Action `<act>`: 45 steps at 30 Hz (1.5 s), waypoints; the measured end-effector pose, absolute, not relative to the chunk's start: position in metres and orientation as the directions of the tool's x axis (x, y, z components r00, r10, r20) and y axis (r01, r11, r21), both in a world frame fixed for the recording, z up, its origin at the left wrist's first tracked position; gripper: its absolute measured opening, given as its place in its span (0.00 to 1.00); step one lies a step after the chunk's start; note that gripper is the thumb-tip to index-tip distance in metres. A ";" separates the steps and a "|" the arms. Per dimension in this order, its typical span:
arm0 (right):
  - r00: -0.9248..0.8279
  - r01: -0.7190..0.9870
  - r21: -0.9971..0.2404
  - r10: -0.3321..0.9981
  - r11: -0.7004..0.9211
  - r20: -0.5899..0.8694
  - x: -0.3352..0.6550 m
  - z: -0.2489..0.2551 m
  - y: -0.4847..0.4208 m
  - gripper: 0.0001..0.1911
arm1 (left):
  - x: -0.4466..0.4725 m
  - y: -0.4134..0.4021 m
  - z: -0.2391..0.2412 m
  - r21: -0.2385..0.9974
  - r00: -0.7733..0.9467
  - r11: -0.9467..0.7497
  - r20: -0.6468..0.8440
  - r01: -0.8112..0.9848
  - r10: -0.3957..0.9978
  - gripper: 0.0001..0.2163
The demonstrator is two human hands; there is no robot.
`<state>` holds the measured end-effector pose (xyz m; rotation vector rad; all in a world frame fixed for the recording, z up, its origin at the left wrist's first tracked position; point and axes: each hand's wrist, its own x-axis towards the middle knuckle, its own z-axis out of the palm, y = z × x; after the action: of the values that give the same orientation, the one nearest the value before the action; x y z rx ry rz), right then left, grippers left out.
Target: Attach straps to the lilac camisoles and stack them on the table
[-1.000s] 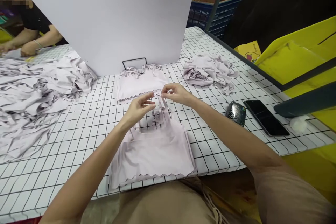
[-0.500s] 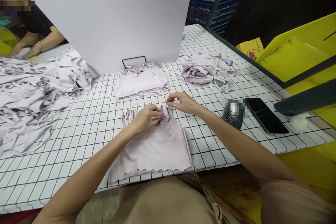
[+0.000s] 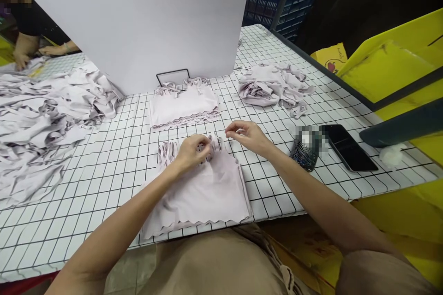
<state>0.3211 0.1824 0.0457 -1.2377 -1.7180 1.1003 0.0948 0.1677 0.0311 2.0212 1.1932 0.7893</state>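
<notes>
A stack of pale pink camisole-like tops lies in front of me, wavy hems towards me and straps at the far end. Over the straps, my left hand is curled with thumb and forefinger together; what they pinch, if anything, is hidden. Just right of the straps, my right hand hovers, thumb and forefinger tips together. Anything between those tips is too small to make out. Behind both hands is a second neat stack of the same tops.
Loose pink garments lie in a big heap at left and a smaller pile at right. A dark shiny object and a phone rest right. A white panel stands behind; a co-worker's hand shows far left.
My left hand has lifted a little and its fingers have curled away from the strap. My right hand has shifted slightly right, away from the straps. The co-worker's hands have moved.
</notes>
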 end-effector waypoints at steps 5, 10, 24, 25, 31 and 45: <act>-0.449 0.124 -0.979 0.889 0.165 0.093 0.307 0.067 0.189 0.18 | 0.091 0.173 0.071 0.974 0.396 0.194 -0.225 0.115 0.890 0.07; -0.676 0.118 -0.989 0.737 0.094 -0.010 0.285 0.080 0.209 0.27 | 0.078 0.180 0.098 0.963 0.410 0.252 -0.268 0.093 0.872 0.10; -0.609 0.059 -0.985 0.788 0.164 0.095 0.277 0.066 0.182 0.15 | 0.072 0.140 0.077 0.977 0.252 0.213 -0.205 -0.004 0.946 0.16; -0.595 0.093 -0.974 0.796 0.208 0.113 0.275 0.066 0.179 0.12 | 0.074 0.138 0.077 0.982 0.236 0.189 -0.183 -0.005 0.954 0.16; -0.570 0.180 -0.953 0.816 0.244 0.101 0.277 0.061 0.164 0.09 | 0.084 0.121 0.072 0.999 0.121 0.016 -0.020 0.030 0.992 0.14; -0.520 0.236 -0.885 0.821 0.402 0.234 0.284 0.029 0.122 0.05 | 0.071 0.073 0.013 0.573 0.270 -0.297 0.135 0.764 0.953 0.09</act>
<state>0.2842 0.1220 0.0294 -0.9001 -1.9782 1.0978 0.0711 0.0731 0.0134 2.1510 1.5548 0.6528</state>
